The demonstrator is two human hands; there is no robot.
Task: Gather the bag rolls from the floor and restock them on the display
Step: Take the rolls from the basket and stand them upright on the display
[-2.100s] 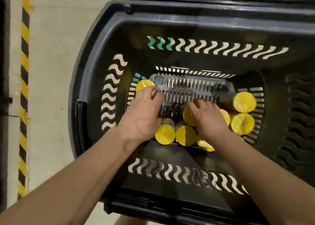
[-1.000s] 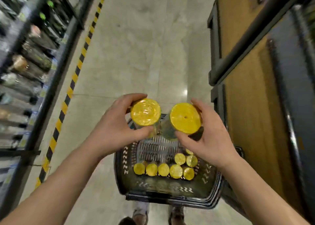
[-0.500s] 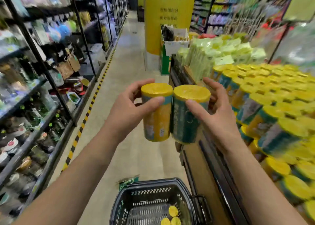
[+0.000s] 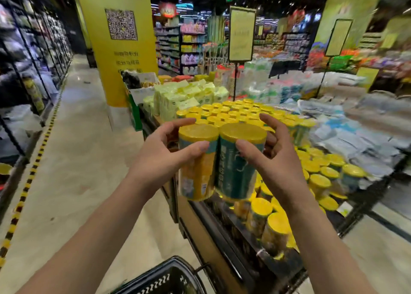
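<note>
Yellow-capped bag rolls, two, held upright in the air, side by side and touching.

- Yellow-label roll (image 4: 196, 171): gripped by the left hand (image 4: 160, 158), thumb across the front, fingers curled round the back near the cap.
- Teal-label roll (image 4: 235, 171): gripped by the right hand (image 4: 273, 160), thumb pressed on the front and fingers wrapped behind, with one finger lifted clear above the cap.
- Display (image 4: 213, 224): low stand to the right of the aisle. Its top is packed with upright stocked rolls (image 4: 235, 111), and more stand on a lower tier along the near edge. The two held rolls hang over its near-left corner, apart from the stock.
- Basket (image 4: 164, 280): dark plastic, on the floor (image 4: 77, 160) below the forearms. Only its rim shows, and its contents are hidden.

Change noted: a second ago both rolls sat low over the basket with their caps facing up at the camera. Both have since been lifted, turned upright and carried to the display corner.

Judgement: the pickup of this pair is done and the placing is not yet begun. A free slot among the stocked rolls cannot be made out from here. More rolls were in the basket, so further trips seem likely.
</note>
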